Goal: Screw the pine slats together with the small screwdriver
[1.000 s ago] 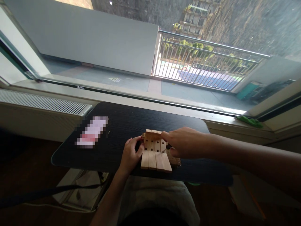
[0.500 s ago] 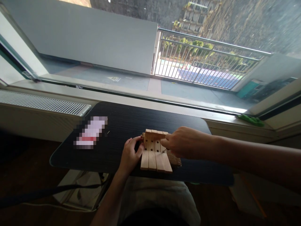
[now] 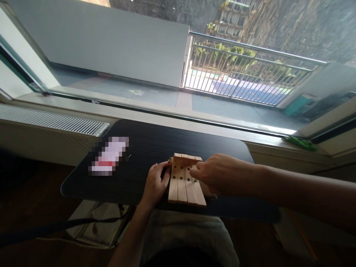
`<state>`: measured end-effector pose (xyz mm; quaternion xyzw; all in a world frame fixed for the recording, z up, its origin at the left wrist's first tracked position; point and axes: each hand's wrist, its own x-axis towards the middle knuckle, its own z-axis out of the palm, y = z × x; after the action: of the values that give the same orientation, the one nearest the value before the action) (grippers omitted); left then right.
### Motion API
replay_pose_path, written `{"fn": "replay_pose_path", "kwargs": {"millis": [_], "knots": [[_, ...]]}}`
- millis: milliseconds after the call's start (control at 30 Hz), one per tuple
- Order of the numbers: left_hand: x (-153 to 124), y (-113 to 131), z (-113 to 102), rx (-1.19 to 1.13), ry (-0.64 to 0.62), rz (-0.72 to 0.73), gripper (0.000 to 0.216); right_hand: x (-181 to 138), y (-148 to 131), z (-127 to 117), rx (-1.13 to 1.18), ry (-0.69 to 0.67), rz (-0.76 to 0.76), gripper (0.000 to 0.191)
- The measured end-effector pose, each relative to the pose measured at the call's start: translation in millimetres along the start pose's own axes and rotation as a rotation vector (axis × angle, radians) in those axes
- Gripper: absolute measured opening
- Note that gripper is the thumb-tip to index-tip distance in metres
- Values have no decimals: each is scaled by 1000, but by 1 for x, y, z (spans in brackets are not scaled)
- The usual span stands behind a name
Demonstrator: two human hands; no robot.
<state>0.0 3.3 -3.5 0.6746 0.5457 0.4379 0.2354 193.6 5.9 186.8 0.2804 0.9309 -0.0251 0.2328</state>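
A small wooden assembly (image 3: 182,193) of pale slats side by side, with rows of dark round holes, sits on the black table in front of me. My left hand (image 3: 156,183) grips its left edge, thumb and fingers curled around the side. Over the right-hand slat is my right hand (image 3: 213,172), fingers closed together near the holes; whatever they hold is hidden. Just below those fingers, a small peg-like bit (image 3: 195,180) shows at a hole. A brownish wooden part (image 3: 208,191) lies partly covered beneath my right hand.
A blurred-out pinkish item (image 3: 111,152) lies on the left of the black table (image 3: 150,137), with a thin small piece (image 3: 129,156) beside it. Beyond the table are a radiator (image 3: 55,118), a window sill (image 3: 167,115) and a green cloth (image 3: 300,143).
My right hand has shifted slightly at the right-hand slat, its fingers lower over the holes. My left hand keeps its grip. The whole view has moved a little.
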Motion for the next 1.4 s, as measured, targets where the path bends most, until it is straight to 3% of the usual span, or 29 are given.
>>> {"fn": "replay_pose_path", "kwargs": {"millis": [233, 767, 1400], "knots": [[0, 1, 0, -2, -3, 9, 24, 0, 0, 2, 10, 10, -12, 23], [0, 0, 0, 16, 9, 32, 21, 3, -2, 7, -4, 74, -4, 13], [0, 3, -2, 4, 6, 21, 22, 1, -2, 3, 55, 79, 88, 19]]}}
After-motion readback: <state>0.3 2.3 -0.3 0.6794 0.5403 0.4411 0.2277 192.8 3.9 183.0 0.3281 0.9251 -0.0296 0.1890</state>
